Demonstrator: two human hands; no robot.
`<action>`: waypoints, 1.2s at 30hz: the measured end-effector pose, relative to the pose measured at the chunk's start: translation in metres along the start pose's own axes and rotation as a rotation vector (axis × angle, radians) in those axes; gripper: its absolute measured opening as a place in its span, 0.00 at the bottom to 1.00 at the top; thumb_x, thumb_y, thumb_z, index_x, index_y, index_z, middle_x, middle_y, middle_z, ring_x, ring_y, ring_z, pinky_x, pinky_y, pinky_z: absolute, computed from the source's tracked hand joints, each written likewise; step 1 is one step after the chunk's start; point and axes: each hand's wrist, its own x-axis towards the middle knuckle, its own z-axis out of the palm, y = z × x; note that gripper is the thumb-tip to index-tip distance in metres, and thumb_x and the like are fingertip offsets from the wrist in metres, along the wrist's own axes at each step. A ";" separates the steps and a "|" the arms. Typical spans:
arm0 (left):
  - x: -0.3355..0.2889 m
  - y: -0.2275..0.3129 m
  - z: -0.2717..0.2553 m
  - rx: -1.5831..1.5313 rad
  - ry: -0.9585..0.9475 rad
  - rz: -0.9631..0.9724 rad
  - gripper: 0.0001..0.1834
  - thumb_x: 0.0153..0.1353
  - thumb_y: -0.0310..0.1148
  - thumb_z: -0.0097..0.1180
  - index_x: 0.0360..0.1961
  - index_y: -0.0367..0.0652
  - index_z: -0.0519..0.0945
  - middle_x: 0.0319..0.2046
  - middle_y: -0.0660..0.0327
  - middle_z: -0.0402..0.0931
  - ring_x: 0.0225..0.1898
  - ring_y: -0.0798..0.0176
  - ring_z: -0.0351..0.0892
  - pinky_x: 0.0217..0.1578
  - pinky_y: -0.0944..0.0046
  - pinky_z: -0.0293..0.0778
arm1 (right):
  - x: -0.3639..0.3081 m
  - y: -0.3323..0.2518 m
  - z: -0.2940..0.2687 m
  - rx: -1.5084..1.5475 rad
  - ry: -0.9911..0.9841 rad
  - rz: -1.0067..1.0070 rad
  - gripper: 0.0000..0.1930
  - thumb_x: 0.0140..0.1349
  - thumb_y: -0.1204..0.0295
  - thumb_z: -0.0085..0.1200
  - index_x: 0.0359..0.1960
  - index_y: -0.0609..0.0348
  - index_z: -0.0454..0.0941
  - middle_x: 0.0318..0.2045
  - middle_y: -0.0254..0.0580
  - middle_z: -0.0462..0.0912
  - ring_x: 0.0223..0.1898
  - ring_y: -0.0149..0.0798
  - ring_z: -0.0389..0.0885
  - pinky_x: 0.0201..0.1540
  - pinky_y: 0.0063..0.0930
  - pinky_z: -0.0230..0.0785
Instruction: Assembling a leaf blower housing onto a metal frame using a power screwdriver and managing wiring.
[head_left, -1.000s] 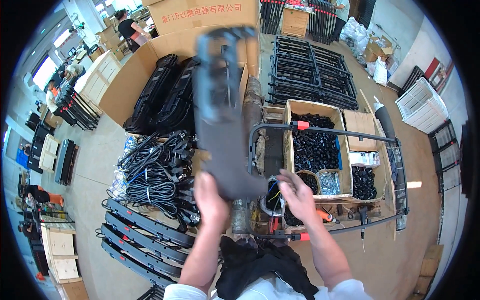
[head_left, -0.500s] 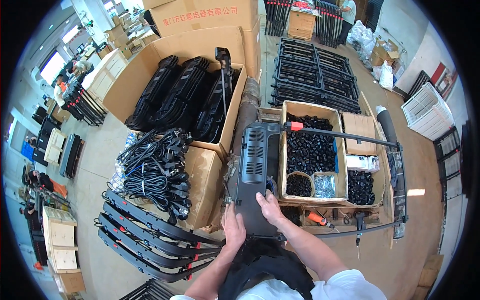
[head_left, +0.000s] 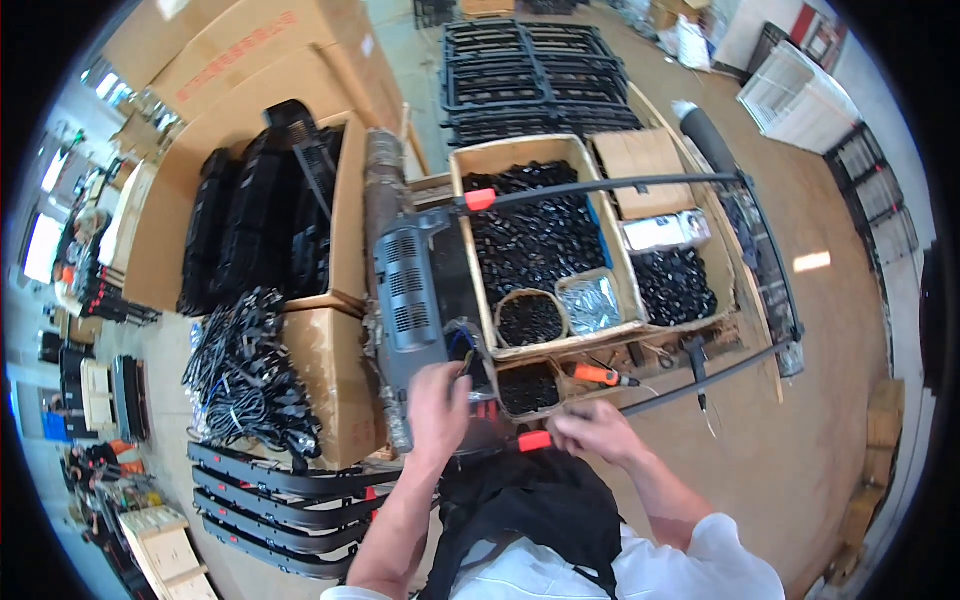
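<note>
A long grey plastic panel (head_left: pixel 408 290) with vent slots lies flat on the workbench, pointing away from me. My left hand (head_left: pixel 438 405) presses on its near end and grips it, just below a tuft of loose wires (head_left: pixel 462 342). My right hand (head_left: pixel 592 432) is to the right of it, fingers curled, with the fingertips at an orange cap (head_left: pixel 534 441) on the near corner of a black metal frame (head_left: pixel 610 186). Whether those fingers pinch anything is hidden.
Behind the panel is a cardboard box of small black parts (head_left: pixel 545 225), with a round basket (head_left: pixel 528 318), a silver bag (head_left: pixel 590 302) and an orange-handled screwdriver (head_left: pixel 602 375). On the left are a big carton of black panels (head_left: pixel 255 215), a cable bundle (head_left: pixel 240 375) and long black strips (head_left: pixel 280 495).
The grey panel, held up in front of me a second ago, has come down flat onto the bench. My right hand has left it and moved right to the orange cap.
</note>
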 end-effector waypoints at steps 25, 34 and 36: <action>0.037 -0.085 0.244 0.246 -1.376 0.067 0.15 0.68 0.35 0.55 0.54 0.42 0.78 0.52 0.44 0.80 0.58 0.38 0.79 0.58 0.44 0.74 | 0.202 0.204 -0.070 1.150 1.003 0.259 0.13 0.65 0.69 0.69 0.42 0.64 0.80 0.30 0.41 0.84 0.22 0.38 0.82 0.19 0.33 0.75; 0.035 -0.103 0.256 0.195 -1.418 0.082 0.22 0.75 0.44 0.45 0.56 0.39 0.81 0.49 0.49 0.84 0.56 0.45 0.81 0.60 0.52 0.74 | 0.158 0.242 -0.120 1.378 0.767 -0.018 0.17 0.62 0.65 0.67 0.50 0.50 0.78 0.32 0.34 0.82 0.22 0.33 0.76 0.21 0.27 0.69; 0.039 -0.080 0.243 0.201 -1.396 -0.159 0.22 0.76 0.45 0.46 0.55 0.40 0.82 0.47 0.51 0.85 0.51 0.49 0.84 0.55 0.54 0.77 | 0.130 0.238 -0.128 1.447 0.642 -0.017 0.17 0.63 0.65 0.66 0.53 0.48 0.79 0.33 0.33 0.83 0.23 0.33 0.77 0.21 0.26 0.69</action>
